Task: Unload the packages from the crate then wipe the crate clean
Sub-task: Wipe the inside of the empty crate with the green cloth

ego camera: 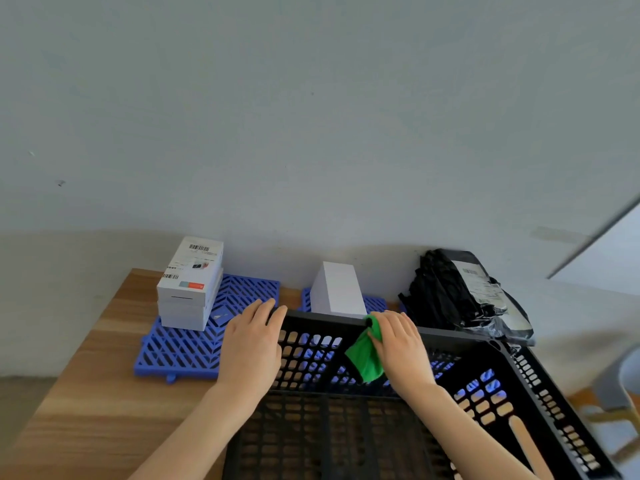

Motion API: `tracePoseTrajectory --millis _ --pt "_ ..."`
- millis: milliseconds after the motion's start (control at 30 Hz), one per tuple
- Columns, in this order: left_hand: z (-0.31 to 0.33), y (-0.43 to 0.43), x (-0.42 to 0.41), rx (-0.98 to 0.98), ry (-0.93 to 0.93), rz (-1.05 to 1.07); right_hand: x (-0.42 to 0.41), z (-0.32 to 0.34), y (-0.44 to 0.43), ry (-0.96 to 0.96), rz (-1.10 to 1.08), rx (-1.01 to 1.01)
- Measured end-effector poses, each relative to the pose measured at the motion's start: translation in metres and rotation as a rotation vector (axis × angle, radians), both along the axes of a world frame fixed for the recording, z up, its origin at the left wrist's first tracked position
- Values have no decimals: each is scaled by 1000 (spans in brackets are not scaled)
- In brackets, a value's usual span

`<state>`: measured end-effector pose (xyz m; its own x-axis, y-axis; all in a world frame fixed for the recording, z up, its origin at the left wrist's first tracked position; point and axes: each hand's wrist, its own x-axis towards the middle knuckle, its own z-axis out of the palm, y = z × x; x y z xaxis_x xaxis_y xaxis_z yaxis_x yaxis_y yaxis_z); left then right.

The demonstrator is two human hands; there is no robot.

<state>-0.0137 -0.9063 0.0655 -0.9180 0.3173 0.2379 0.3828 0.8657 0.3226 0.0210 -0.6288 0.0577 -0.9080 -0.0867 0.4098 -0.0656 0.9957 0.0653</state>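
A black perforated plastic crate (460,344) stands on the wooden table in front of me, with nothing inside it. My left hand (251,344) grips the crate's far left corner, fingers curled over the rim. My right hand (398,344) presses a green cloth (365,360) against the inner side of the far wall, just below the rim. Behind the crate lie the packages: a stack of white labelled boxes (190,285) at the left, a plain white box (337,289) in the middle, and black plastic mailer bags (460,292) at the right.
Blue slatted plastic mats (183,351) lie on the wooden table (86,393) under the boxes. A grey wall rises right behind the table. A grey chair (620,382) stands past the table's right edge.
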Motion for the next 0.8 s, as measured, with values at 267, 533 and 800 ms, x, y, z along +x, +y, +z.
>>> tracePoseTrajectory --millis 267,533,800 --pt "2 -2 1 12 39 1 -33 16 -115 -106 235 -46" --pt "2 -2 3 -8 60 8 -45 8 -120 -96 348 -3" --pt "2 -4 4 -74 97 30 -26 9 -50 -62 267 77"
